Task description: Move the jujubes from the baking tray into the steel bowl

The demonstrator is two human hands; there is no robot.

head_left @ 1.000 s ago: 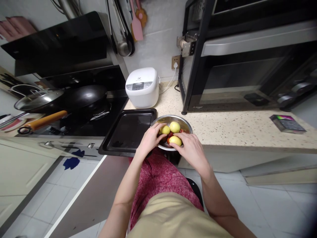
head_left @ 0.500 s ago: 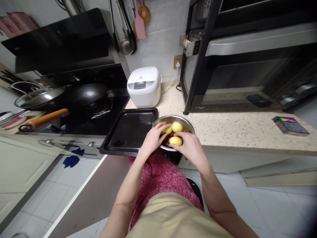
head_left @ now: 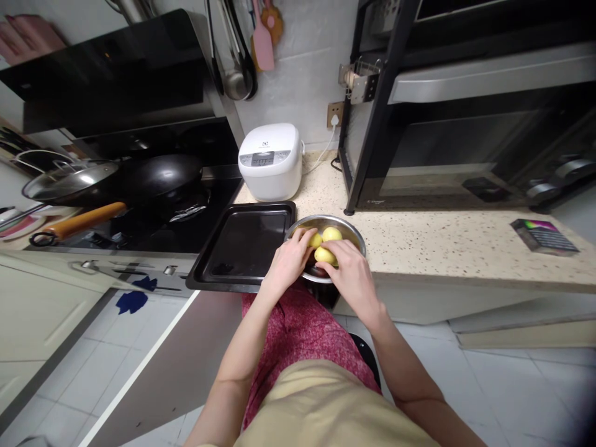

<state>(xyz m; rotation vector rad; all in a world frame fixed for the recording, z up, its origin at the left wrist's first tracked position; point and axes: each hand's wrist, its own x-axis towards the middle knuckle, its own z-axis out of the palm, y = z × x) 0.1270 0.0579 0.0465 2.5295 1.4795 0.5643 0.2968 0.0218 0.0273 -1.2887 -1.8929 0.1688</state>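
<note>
A metal bowl [head_left: 357, 239] stands at the counter's front edge with several smooth, yellow, rounded pieces of produce in it, perhaps potatoes or lemons. Their exact kind is unclear. My left hand [head_left: 291, 256] reaches over the bowl's left side, its fingers curled against one yellow piece [head_left: 315, 240]. At the right side, my right hand [head_left: 350, 268] has thumb and fingers around the front yellow piece [head_left: 325, 255]. Behind them rests another yellow piece [head_left: 332, 234], touched by neither hand. Dark reddish items lie lower in the bowl, mostly hidden.
A black baking tray [head_left: 246, 245] adjoins the bowl on the left. Behind it is a white rice cooker [head_left: 270, 162]. The stove holds a black wok [head_left: 161, 177] and a lidded pan [head_left: 69, 180]. An oven [head_left: 465, 149] and a small box [head_left: 544, 237] are at right.
My right hand has shifted slightly left and back with the front yellow piece, bringing it closer to the others. The left hand stays nearly in place.
</note>
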